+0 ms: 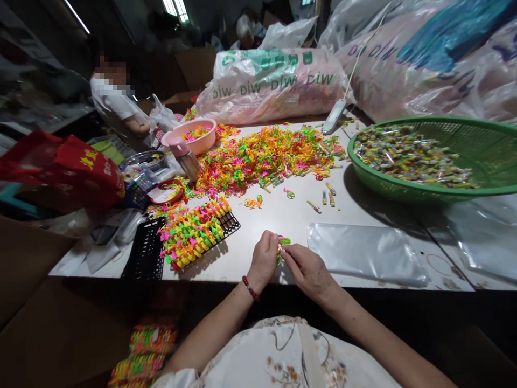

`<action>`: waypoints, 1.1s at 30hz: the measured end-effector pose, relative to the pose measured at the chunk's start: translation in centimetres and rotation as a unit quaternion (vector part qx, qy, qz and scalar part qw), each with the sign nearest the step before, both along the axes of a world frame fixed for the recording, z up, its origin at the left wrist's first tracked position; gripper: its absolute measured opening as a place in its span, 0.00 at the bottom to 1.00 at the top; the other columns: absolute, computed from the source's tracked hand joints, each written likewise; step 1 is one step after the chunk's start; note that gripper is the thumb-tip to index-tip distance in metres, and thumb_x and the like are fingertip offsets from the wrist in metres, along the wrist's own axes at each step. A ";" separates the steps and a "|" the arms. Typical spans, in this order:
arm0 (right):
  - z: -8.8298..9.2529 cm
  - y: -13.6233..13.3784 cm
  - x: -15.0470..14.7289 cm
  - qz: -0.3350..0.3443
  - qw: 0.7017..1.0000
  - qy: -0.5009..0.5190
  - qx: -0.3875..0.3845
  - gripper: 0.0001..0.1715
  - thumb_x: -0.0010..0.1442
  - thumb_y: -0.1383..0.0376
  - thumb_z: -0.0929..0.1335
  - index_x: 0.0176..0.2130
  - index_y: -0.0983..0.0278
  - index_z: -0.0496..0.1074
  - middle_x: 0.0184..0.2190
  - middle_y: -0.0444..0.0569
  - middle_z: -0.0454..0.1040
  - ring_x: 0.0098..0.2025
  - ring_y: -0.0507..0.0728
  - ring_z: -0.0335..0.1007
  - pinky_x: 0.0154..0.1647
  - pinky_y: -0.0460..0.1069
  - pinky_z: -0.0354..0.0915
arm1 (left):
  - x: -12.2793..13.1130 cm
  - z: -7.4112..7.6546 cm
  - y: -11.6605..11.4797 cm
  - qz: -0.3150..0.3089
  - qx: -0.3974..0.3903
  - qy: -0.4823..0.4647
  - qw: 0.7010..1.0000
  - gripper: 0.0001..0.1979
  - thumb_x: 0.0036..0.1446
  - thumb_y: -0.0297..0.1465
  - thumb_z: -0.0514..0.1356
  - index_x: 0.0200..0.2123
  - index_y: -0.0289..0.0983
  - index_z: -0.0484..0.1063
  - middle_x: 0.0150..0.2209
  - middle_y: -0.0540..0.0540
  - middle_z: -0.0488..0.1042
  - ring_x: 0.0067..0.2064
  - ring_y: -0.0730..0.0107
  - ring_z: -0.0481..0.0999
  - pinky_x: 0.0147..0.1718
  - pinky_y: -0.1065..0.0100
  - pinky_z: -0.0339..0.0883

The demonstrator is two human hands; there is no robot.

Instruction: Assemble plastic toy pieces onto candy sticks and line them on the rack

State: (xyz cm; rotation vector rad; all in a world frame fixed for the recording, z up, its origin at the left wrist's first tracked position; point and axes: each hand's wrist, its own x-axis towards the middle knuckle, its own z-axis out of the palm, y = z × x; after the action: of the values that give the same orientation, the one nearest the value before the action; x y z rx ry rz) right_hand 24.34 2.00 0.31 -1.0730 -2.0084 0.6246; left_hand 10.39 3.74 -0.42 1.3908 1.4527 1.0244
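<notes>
My left hand (pixel 264 258) and my right hand (pixel 305 268) meet near the table's front edge, fingers pinched together on a small bright plastic piece (pixel 283 241) of pink and green. A red bead bracelet circles my left wrist. To the left lies a black grid tray (pixel 147 253) carrying rows of assembled colourful plastic pieces (pixel 194 231). Beyond my hands spreads a large heap of loose neon plastic pieces (pixel 262 156). A few small wrapped sticks (pixel 328 195) lie scattered between the heap and my hands.
A green basket (pixel 404 186) of wrapped candies sits at right, flat clear plastic bags (pixel 363 253) in front of it. A pink bowl (pixel 191 136), a bottle (pixel 186 157), a red bag (pixel 64 167) and big stuffed sacks (pixel 278 81) stand behind. Another person (pixel 117 102) sits far left.
</notes>
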 end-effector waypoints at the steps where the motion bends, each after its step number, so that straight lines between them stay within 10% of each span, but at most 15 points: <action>1: -0.2 0.5 0.2 -0.001 1.000 -0.009 -0.005 0.12 0.69 0.65 0.60 0.40 0.63 0.72 0.33 0.50 0.75 0.35 0.55 0.71 0.39 0.49 0.66 | -0.2 0.0 0.6 -0.007 0.011 0.049 0.999 0.15 0.68 0.39 0.47 0.31 0.39 0.63 0.29 0.49 0.70 0.32 0.69 0.69 0.35 0.68 0.64; 6: -1.2 4.3 2.2 -0.046 0.991 -0.121 0.029 0.14 0.68 0.61 0.62 0.38 0.62 0.76 0.36 0.52 0.74 0.40 0.58 0.70 0.45 0.52 0.66 | -1.9 -0.6 6.4 0.062 0.107 0.298 0.946 0.11 0.67 0.27 0.44 0.36 0.38 0.64 0.39 0.43 0.68 0.44 0.63 0.67 0.48 0.62 0.61; 15: -2.6 13.9 7.0 -0.224 0.934 -0.275 -0.029 0.09 0.63 0.67 0.65 0.38 0.68 0.74 0.40 0.61 0.72 0.47 0.65 0.64 0.52 0.57 0.58 | -3.9 -1.9 13.5 0.104 0.067 0.234 0.964 0.03 0.55 0.25 0.58 0.31 0.37 0.65 0.45 0.38 0.68 0.56 0.53 0.61 0.55 0.55 0.52; 21: -2.0 14.1 6.4 -0.249 0.942 -0.218 -0.061 0.12 0.65 0.68 0.61 0.36 0.67 0.72 0.36 0.58 0.74 0.41 0.60 0.68 0.44 0.53 0.61 | -3.6 -1.1 12.2 0.143 0.018 0.049 0.988 0.09 0.62 0.37 0.52 0.34 0.38 0.63 0.34 0.44 0.72 0.39 0.65 0.72 0.39 0.64 0.64; 25: -0.7 10.5 4.4 -0.203 0.969 0.018 -0.137 0.15 0.62 0.55 0.65 0.36 0.64 0.73 0.29 0.46 0.74 0.31 0.54 0.67 0.35 0.49 0.63 | -2.7 -0.1 9.3 0.110 -0.025 -0.087 0.990 0.19 0.60 0.48 0.52 0.34 0.37 0.62 0.29 0.46 0.73 0.26 0.73 0.71 0.27 0.70 0.64; 33: 1.0 3.6 0.2 -0.081 0.870 0.346 -0.342 0.27 0.42 0.50 0.77 0.37 0.65 0.75 0.31 0.47 0.76 0.31 0.53 0.72 0.35 0.50 0.70 | -0.6 1.8 3.1 0.057 -0.085 -0.358 0.928 0.19 0.55 0.47 0.60 0.32 0.38 0.60 0.19 0.56 0.65 0.18 0.80 0.62 0.18 0.76 0.54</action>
State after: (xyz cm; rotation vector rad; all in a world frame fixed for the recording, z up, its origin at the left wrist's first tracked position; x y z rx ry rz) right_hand 24.56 5.64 1.29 -1.1592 -1.0614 1.4546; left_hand 9.78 6.80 1.37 0.6892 1.0389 1.2714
